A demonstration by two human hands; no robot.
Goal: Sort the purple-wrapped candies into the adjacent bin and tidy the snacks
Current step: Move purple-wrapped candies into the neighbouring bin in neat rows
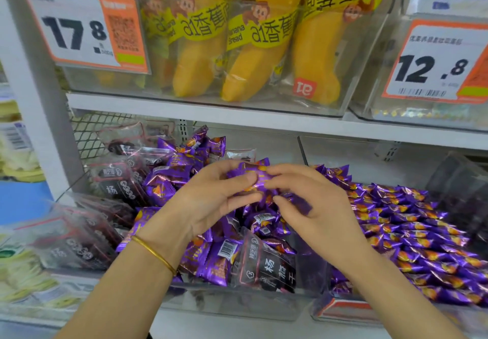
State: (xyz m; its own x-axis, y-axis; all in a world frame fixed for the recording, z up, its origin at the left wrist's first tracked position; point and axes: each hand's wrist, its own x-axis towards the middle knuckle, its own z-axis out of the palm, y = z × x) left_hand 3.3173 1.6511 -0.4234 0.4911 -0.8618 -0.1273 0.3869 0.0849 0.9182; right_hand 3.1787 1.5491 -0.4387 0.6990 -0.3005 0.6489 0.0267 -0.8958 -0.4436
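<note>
Left hand [211,201] and right hand [319,212] both pinch one purple-wrapped candy [250,180] above the mixed bin [237,304], where slick foil could slip and drop it among the dark packets [269,267] instead of into the adjacent bin [343,309] just right of it.

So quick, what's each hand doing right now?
Left hand: pinching a purple-wrapped candy.
Right hand: pinching the other end of the same candy.
</note>
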